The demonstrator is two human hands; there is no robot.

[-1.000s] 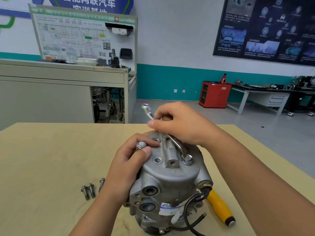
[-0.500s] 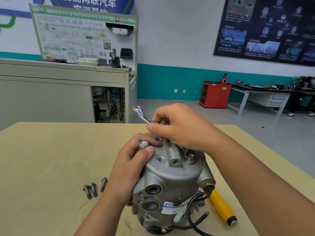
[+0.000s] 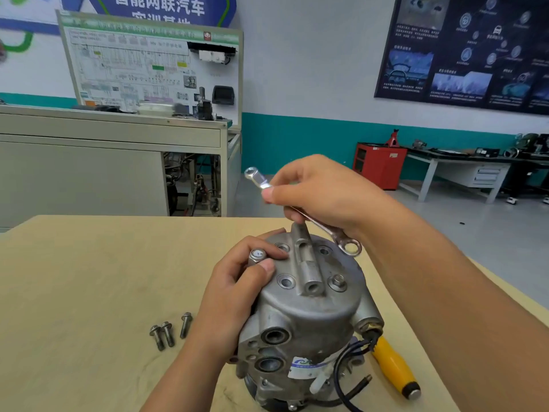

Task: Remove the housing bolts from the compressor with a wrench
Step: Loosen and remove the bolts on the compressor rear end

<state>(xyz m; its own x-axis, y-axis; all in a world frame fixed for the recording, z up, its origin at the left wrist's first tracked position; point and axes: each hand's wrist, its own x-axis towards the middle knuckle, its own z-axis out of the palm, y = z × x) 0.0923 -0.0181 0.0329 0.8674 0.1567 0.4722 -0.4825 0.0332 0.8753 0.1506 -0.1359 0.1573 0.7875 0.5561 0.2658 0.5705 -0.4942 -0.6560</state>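
On the desk (image 3: 89,278), left of the compressor (image 3: 309,316), three removed bolts (image 3: 166,334) are laid. A fourth bolt (image 3: 257,255) is pinched at its hole in the grip of the left hand (image 3: 237,292). The wrench (image 3: 335,234) is clasped in the grip of the right hand (image 3: 320,197), clear of the one seated bolt (image 3: 337,282), which is judged left to undo.

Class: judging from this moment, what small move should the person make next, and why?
Probably lower the silver ring wrench in the right hand onto the hex bolt seated in the grey metal compressor: its ring hovers near, not on, that bolt, while the left hand pinches a raised bolt.
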